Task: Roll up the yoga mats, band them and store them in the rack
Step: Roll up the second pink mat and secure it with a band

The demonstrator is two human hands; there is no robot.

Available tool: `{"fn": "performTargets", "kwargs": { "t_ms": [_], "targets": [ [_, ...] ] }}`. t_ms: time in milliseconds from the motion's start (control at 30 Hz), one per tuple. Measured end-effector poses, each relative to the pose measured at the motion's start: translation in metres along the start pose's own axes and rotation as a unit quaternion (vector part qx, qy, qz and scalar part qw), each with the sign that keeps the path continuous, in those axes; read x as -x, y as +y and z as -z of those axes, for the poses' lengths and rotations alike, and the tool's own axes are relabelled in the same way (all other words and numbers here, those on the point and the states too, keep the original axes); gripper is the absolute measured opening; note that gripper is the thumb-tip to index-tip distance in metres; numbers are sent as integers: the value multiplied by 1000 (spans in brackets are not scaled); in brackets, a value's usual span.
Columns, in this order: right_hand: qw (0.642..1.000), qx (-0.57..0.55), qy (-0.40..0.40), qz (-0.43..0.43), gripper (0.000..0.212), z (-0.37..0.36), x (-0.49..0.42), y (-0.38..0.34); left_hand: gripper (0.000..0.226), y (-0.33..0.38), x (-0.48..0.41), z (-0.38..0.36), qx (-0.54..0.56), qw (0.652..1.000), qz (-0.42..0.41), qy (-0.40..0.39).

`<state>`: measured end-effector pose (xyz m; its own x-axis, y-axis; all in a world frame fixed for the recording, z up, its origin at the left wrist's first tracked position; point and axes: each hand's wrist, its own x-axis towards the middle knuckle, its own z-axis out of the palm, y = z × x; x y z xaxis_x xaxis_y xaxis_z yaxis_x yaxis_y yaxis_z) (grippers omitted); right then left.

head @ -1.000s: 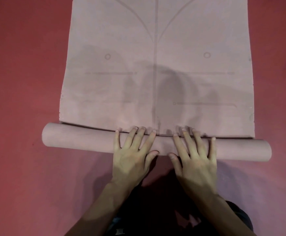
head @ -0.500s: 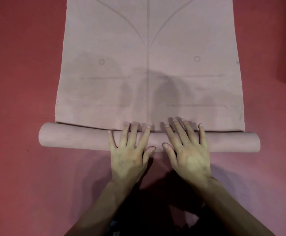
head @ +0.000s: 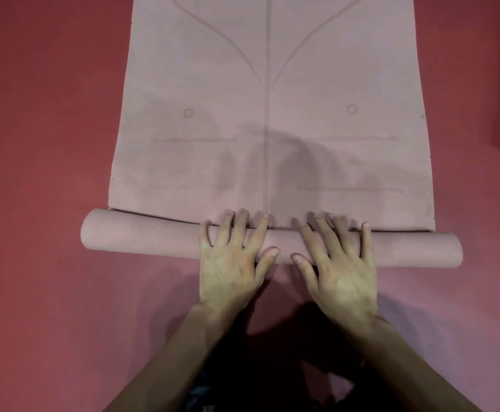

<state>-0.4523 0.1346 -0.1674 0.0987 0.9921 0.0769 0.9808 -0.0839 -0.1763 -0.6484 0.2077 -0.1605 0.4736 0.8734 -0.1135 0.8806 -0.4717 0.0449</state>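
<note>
- The pink yoga mat (head: 272, 114) lies partly rolled on the red floor (head: 34, 173). Its roll (head: 141, 236) runs crosswise directly under the fingers, and the flat part stretches away beyond the fingertips.
- The left hand (head: 230, 269) lies palm-down on the roll, fingers (head: 228, 230) straight and spread, tips at the seam where roll meets flat mat. It clasps nothing.
- The right hand (head: 343, 272) sits just beside it, fingers (head: 340, 230) equally flat and splayed, pressing the roll.
- Both thumbs rest on the roll's near side, close but apart.

Left hand (head: 230, 263) and right hand (head: 339, 269) lie side by side, palms down, fingers spread.
</note>
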Motion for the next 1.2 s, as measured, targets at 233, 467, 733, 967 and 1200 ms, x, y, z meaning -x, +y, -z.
{"fn": "performTargets", "kwargs": {
  "t_ms": [233, 467, 733, 967, 1200],
  "targets": [
    [999, 2, -48, 8, 58, -3, -17, 9, 65, -21, -6, -2, 5, 998, -11, 67],
    [998, 25, -58, -1, 61, -5, -23, 8, 62, -1, 7, -17, -17, 998, -6, 68],
    [998, 4, -12, -59, 67, 3, -7, -37, 60, -8, -22, -3, 17, 999, -3, 38],
    [999, -16, -46, -14, 60, -5, -34, -14, 60, -11, -39, 9, 37, 998, 1, 52],
    [997, -39, -66, 8, 62, 0, -46, -10, 58, -21, -42, -4, 8, 993, -33, 113]
  ]
}}
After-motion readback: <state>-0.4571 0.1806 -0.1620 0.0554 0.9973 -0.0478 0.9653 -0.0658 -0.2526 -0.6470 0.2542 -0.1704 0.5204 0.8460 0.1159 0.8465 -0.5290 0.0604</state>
